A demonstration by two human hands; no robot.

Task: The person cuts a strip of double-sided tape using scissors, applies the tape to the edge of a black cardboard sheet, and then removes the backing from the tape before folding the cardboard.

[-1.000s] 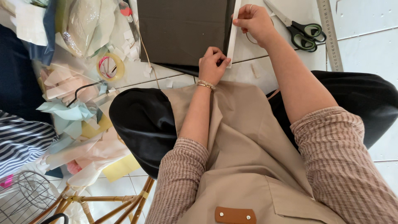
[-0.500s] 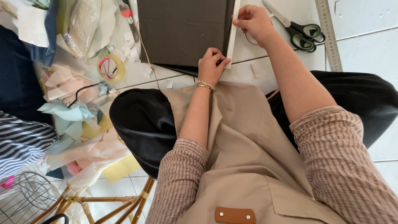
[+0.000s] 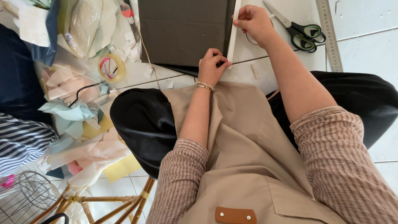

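A dark brown board lies on the white tiled floor in front of my knees. A narrow white strip runs along its right edge. My left hand pinches the strip's near end at the board's near right corner. My right hand pinches the same strip higher up, near the top of the view. Both hands are closed on the strip, and a gold bracelet sits on my left wrist.
Black-and-green scissors and a metal ruler lie to the right of the board. A roll of yellow tape, plastic bags and paper scraps pile up at left. A wire basket and wooden stool legs are at lower left.
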